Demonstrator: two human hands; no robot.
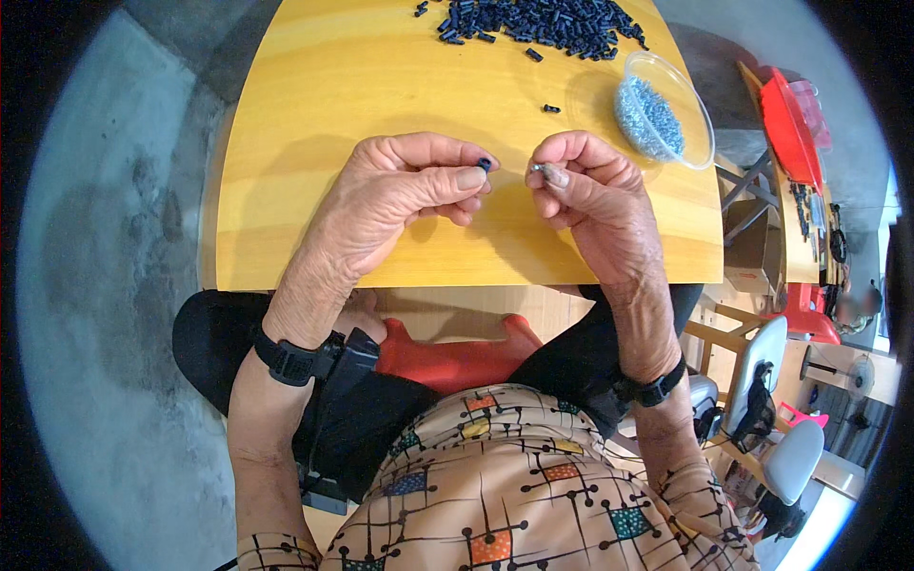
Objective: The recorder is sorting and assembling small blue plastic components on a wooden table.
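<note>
Between thumb and forefinger, my left hand [409, 186] pinches a small dark blue plastic piece [485, 165], its round end toward the right. Facing it a short way off, my right hand [595, 190] grips a tiny silvery metal piece [539, 168] in its fingertips; it looks like a small screw. The two pieces are apart, both held above the yellow tabletop [314, 105]. A heap of similar dark pieces [543, 24] lies at the far edge. To the right of it stands a clear round bowl [706, 128] holding many small silvery-blue metal pieces [650, 116].
One loose dark piece [551, 108] lies beyond my hands, another [534, 55] near the heap. Below the table's front edge is a red stool [452, 362]. At right stand another table with a red tray [790, 128] and grey-seated chairs [759, 366]. A grey wall is at left.
</note>
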